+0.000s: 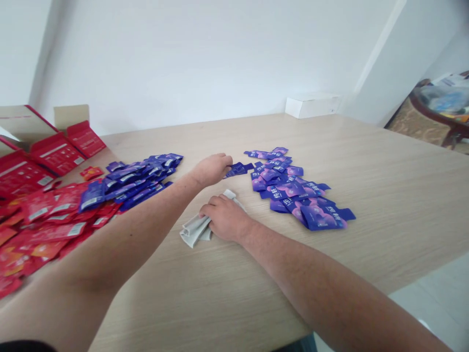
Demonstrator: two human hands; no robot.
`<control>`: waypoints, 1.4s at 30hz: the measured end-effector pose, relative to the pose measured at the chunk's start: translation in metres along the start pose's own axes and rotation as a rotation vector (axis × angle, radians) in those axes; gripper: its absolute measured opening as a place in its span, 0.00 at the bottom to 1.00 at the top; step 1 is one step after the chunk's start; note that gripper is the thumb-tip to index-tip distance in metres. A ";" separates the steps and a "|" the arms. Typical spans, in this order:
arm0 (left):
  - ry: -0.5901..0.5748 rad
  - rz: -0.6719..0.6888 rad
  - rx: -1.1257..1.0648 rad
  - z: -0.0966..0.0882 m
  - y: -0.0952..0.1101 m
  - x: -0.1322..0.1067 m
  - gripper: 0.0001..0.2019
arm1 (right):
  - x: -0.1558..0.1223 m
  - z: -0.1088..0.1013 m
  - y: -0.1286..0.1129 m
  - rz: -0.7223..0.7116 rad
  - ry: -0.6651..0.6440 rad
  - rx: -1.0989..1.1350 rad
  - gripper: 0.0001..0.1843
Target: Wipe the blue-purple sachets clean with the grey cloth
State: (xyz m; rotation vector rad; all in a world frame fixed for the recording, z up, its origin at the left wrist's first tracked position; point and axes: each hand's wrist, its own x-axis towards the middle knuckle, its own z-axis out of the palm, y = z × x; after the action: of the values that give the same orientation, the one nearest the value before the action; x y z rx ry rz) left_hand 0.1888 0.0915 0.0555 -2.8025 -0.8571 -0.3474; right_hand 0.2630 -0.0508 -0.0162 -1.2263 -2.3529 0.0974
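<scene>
My left hand reaches across the table, fingers pinched on a purple sachet at the left edge of a row of purple sachets lying face up. My right hand rests just below it, fingers curled over a folded grey cloth on the wooden table. To the left lies a heap of blue-purple sachets turned back side up.
A spread of red sachets covers the table's left side, beside open red cardboard boxes. A white box sits at the far edge by the wall. A chair and clutter stand beyond the right edge.
</scene>
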 end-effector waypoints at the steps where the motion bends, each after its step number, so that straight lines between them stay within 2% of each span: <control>1: 0.050 -0.061 -0.049 -0.006 -0.003 -0.011 0.09 | 0.000 0.000 -0.001 -0.002 -0.006 -0.005 0.14; 4: 0.136 -0.287 -0.267 -0.023 -0.009 -0.049 0.07 | 0.002 0.002 -0.002 -0.009 -0.028 -0.022 0.14; 6: 0.154 -0.418 -0.521 -0.029 -0.010 -0.078 0.09 | 0.003 0.003 -0.002 0.001 -0.035 -0.033 0.15; 10: 0.048 -0.569 -1.329 -0.029 -0.016 -0.137 0.10 | 0.004 0.004 0.002 0.064 -0.026 -0.048 0.16; 13: -0.040 -0.648 -1.601 -0.023 -0.027 -0.172 0.10 | 0.004 0.002 0.009 0.122 -0.013 -0.046 0.15; 17: -0.238 -0.689 -1.593 -0.014 -0.042 -0.201 0.10 | 0.005 -0.002 0.019 0.190 0.024 -0.028 0.18; 20: -0.420 -0.657 -1.463 -0.010 -0.044 -0.208 0.10 | 0.006 -0.004 0.026 0.239 0.067 0.000 0.18; 22: -0.485 -0.636 -1.391 -0.009 -0.041 -0.208 0.10 | 0.008 -0.004 0.029 0.270 0.100 0.024 0.17; 29: -0.534 -0.615 -1.231 -0.004 -0.032 -0.201 0.13 | 0.014 -0.005 0.037 0.391 0.257 0.086 0.14; 33: -0.562 -0.592 -1.231 -0.002 -0.033 -0.199 0.12 | 0.017 -0.008 0.034 0.430 0.335 0.125 0.13; 36: -0.624 -0.592 -1.256 -0.003 -0.030 -0.198 0.11 | 0.018 -0.004 0.018 0.355 0.376 0.200 0.11; 38: -0.654 -0.588 -1.266 -0.003 -0.026 -0.198 0.10 | 0.016 0.003 0.001 0.261 0.358 0.251 0.13; 42: -0.644 -0.587 -1.257 -0.004 -0.021 -0.198 0.07 | 0.010 0.015 -0.035 -0.004 0.113 0.346 0.20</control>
State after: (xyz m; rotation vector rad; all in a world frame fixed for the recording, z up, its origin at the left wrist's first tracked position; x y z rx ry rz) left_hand 0.0166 0.0042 0.0066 -3.7542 -2.2770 0.0077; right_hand 0.2253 -0.0609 -0.0154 -1.0296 -2.1302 0.4049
